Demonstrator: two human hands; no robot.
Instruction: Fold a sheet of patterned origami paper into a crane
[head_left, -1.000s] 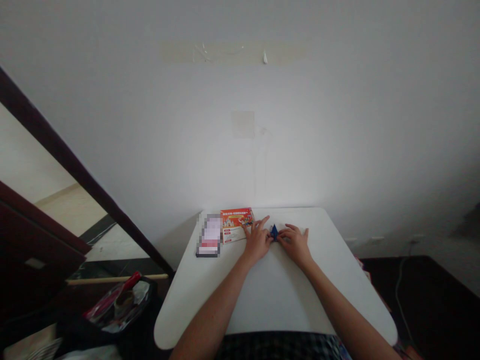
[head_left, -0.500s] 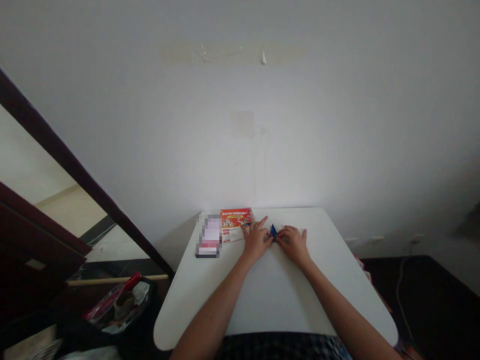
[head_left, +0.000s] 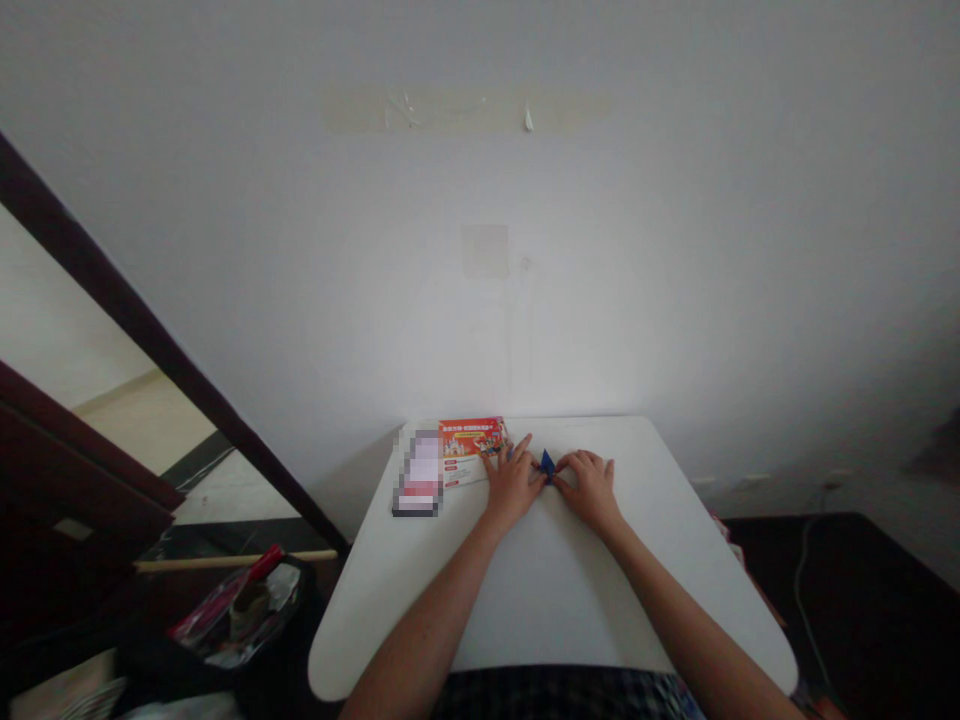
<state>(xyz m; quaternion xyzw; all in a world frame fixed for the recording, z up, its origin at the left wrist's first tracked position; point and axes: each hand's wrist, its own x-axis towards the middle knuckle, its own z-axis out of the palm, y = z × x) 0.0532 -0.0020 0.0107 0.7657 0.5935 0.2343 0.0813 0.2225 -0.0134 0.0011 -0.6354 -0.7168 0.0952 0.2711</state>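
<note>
A small piece of folded blue paper [head_left: 547, 463] rests on the white table [head_left: 559, 590], its pointed tip toward the wall. From its left side my left hand [head_left: 514, 482] pinches it between thumb and index finger, while the other fingers spread over the corner of a printed leaflet. My right hand [head_left: 589, 487] grips the paper's right lower edge with thumb and index finger, the remaining fingers loosely bent. The fingertips hide the paper's lower part.
A red and white leaflet [head_left: 472, 440] lies at the table's back left, beside a phone [head_left: 418, 475] with a blurred screen. The wall [head_left: 570, 330] meets the table's far edge. A bag of mixed items [head_left: 244, 610] stands low on the left.
The blue paper's visible face looks wider and flatter than before. Both hands keep nearly the same place, with the right fingers shifted slightly.
</note>
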